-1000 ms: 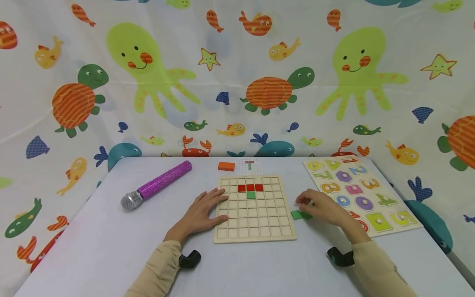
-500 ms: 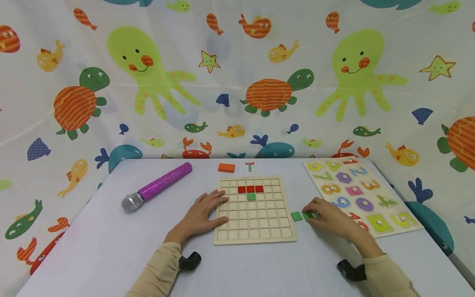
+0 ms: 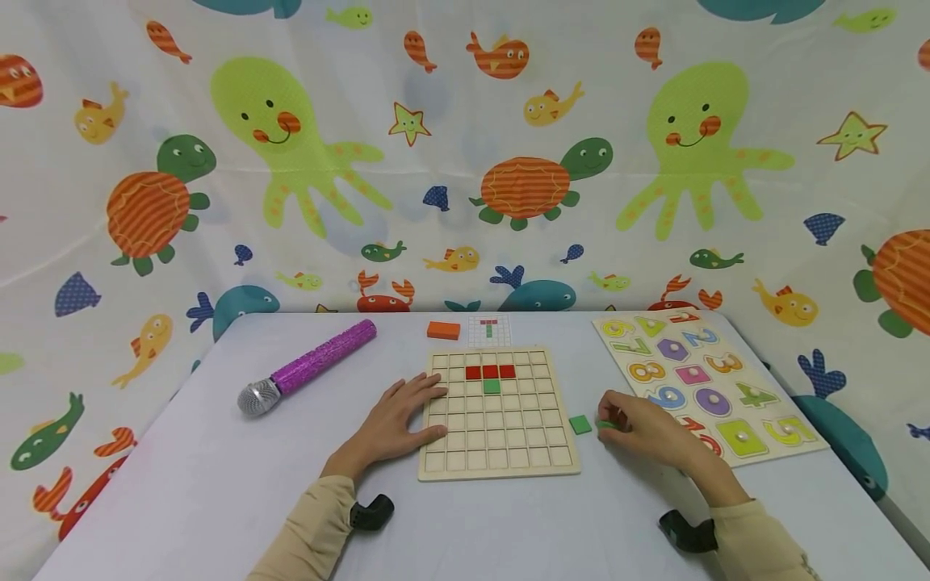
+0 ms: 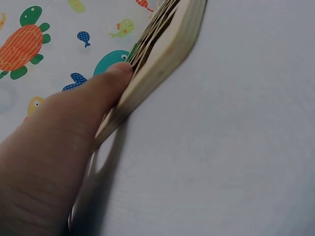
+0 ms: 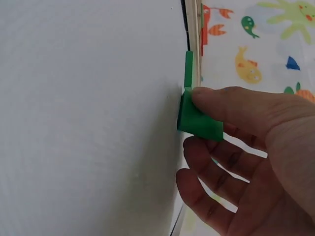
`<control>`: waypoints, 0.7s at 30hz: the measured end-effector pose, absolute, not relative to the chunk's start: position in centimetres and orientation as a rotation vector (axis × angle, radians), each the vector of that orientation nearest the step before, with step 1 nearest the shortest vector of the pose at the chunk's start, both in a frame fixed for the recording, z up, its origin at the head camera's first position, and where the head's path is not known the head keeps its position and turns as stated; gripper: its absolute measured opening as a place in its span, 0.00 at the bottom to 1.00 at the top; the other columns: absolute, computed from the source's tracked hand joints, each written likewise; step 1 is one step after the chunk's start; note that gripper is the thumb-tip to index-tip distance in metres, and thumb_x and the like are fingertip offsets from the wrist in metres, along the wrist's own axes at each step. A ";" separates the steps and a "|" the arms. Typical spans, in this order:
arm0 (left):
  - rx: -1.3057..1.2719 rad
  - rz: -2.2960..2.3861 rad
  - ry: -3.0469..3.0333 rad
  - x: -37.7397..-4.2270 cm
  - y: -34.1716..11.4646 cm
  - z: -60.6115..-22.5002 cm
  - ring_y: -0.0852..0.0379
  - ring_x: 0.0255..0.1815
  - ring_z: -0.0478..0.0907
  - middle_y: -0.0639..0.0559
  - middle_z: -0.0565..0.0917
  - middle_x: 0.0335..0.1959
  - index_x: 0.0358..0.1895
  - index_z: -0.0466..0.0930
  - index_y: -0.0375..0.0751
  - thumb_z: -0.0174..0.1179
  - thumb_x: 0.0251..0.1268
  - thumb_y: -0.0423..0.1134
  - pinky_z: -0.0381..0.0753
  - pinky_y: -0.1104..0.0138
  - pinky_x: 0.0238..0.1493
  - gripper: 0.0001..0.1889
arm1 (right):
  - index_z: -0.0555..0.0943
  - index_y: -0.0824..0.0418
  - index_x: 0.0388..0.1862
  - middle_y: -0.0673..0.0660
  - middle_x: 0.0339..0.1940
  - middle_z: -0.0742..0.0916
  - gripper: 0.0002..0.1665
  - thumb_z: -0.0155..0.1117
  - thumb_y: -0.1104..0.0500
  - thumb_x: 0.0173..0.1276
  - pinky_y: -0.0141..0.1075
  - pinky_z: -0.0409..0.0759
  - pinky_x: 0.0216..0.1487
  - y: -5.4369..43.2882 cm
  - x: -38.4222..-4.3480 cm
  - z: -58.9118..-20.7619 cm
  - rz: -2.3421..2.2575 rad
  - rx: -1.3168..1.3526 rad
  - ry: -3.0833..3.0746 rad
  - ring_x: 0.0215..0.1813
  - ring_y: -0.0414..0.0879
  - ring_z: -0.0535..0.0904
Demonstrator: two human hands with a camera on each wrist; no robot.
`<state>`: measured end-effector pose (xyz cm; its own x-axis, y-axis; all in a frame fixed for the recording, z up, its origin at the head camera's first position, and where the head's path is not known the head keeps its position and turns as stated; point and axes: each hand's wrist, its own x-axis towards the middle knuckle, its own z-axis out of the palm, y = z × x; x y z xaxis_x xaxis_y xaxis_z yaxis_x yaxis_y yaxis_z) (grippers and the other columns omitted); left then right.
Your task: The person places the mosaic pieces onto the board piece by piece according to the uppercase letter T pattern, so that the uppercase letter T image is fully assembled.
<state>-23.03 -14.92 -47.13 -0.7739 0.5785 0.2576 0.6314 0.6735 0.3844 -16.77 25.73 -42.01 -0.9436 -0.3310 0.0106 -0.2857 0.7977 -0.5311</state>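
A wooden grid board (image 3: 508, 440) lies on the table, with a row of red square tiles (image 3: 490, 372) in its upper part and one green tile (image 3: 492, 386) under the middle of that row. My left hand (image 3: 388, 420) rests at the board's left edge, fingertips and thumb just over the rim. To the right of the board my right hand (image 3: 643, 428) pinches a green square tile (image 5: 203, 118) between thumb and fingers, tilted in the right wrist view. Another green tile (image 3: 580, 424) lies flat between this hand and the board.
Behind the board are a small printed pattern card (image 3: 490, 330) and an orange block (image 3: 443, 330). A purple glittery microphone (image 3: 312, 363) lies at the left. A number-and-shape puzzle board (image 3: 708, 383) lies at the right, close beside the right hand.
My right hand has moved a little right, drawing one green tile apart from the other and now tilting it up. The left hand has stayed on the board's edge.
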 end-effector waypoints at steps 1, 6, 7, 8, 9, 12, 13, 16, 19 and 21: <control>-1.004 -0.698 -2.771 -23.0 -14.9 -47.1 0.49 0.76 0.55 0.53 0.63 0.73 0.67 0.68 0.53 0.58 0.59 0.61 0.50 0.46 0.74 0.33 | 0.72 0.54 0.35 0.45 0.27 0.77 0.13 0.69 0.59 0.59 0.26 0.72 0.29 25.7 -16.8 -42.0 -0.839 -0.499 2.894 0.30 0.36 0.71; -1.006 -0.682 -2.772 -23.0 -14.9 -47.1 0.49 0.76 0.54 0.53 0.62 0.74 0.68 0.67 0.54 0.57 0.60 0.61 0.50 0.46 0.74 0.33 | 0.71 0.54 0.35 0.45 0.26 0.77 0.13 0.68 0.60 0.59 0.26 0.73 0.28 25.4 -16.9 -42.0 -0.839 -0.524 2.894 0.30 0.36 0.71; -1.006 -0.680 -2.774 -23.0 -14.9 -47.1 0.49 0.76 0.54 0.53 0.61 0.74 0.68 0.67 0.54 0.57 0.60 0.61 0.50 0.46 0.74 0.33 | 0.71 0.54 0.35 0.45 0.26 0.77 0.13 0.68 0.60 0.59 0.26 0.73 0.28 25.3 -16.9 -42.0 -0.841 -0.528 2.896 0.30 0.35 0.71; -1.007 -0.674 -2.774 -23.0 -14.9 -47.1 0.49 0.76 0.54 0.53 0.61 0.74 0.68 0.67 0.54 0.57 0.60 0.61 0.50 0.46 0.74 0.34 | 0.71 0.54 0.35 0.45 0.26 0.77 0.12 0.68 0.61 0.59 0.26 0.73 0.28 25.2 -17.0 -41.9 -0.847 -0.532 2.896 0.30 0.36 0.71; -1.007 -0.672 -2.776 -23.0 -14.9 -47.1 0.49 0.76 0.53 0.53 0.61 0.74 0.68 0.66 0.54 0.57 0.60 0.61 0.50 0.46 0.74 0.34 | 0.71 0.54 0.35 0.45 0.26 0.77 0.12 0.67 0.61 0.60 0.26 0.73 0.28 25.1 -17.0 -41.9 -0.851 -0.538 2.895 0.30 0.35 0.71; -1.006 -0.667 -2.783 -23.0 -14.9 -47.0 0.49 0.76 0.53 0.53 0.60 0.74 0.69 0.66 0.54 0.57 0.60 0.61 0.50 0.46 0.74 0.34 | 0.71 0.55 0.35 0.45 0.26 0.77 0.11 0.66 0.62 0.61 0.26 0.73 0.27 24.7 -17.1 -41.8 -0.886 -0.555 2.890 0.29 0.35 0.71; -1.004 -0.668 -2.786 -23.0 -14.9 -47.0 0.49 0.76 0.53 0.53 0.60 0.74 0.69 0.66 0.54 0.56 0.60 0.62 0.50 0.46 0.74 0.34 | 0.72 0.55 0.34 0.45 0.25 0.77 0.10 0.66 0.62 0.61 0.26 0.72 0.27 24.6 -17.2 -41.7 -0.902 -0.560 2.891 0.29 0.36 0.71; -1.003 -0.667 -2.791 -23.0 -14.9 -47.0 0.49 0.76 0.53 0.53 0.60 0.74 0.69 0.66 0.54 0.56 0.60 0.62 0.50 0.46 0.75 0.34 | 0.72 0.54 0.33 0.45 0.24 0.76 0.09 0.65 0.62 0.61 0.26 0.71 0.26 24.3 -17.3 -41.7 -0.943 -0.567 2.905 0.28 0.35 0.71; -1.000 -0.670 -2.791 -23.0 -14.9 -47.0 0.49 0.76 0.53 0.53 0.61 0.74 0.69 0.66 0.54 0.56 0.60 0.62 0.50 0.46 0.74 0.34 | 0.73 0.54 0.32 0.46 0.25 0.76 0.09 0.66 0.62 0.61 0.26 0.71 0.27 24.1 -17.6 -41.8 -0.979 -0.550 2.919 0.29 0.36 0.71; -1.004 -0.669 -2.777 -23.0 -14.9 -47.0 0.48 0.76 0.54 0.53 0.61 0.74 0.69 0.66 0.54 0.57 0.60 0.62 0.50 0.46 0.74 0.34 | 0.73 0.54 0.32 0.46 0.25 0.77 0.09 0.66 0.61 0.60 0.26 0.72 0.28 23.9 -17.8 -41.9 -1.002 -0.537 2.919 0.30 0.36 0.71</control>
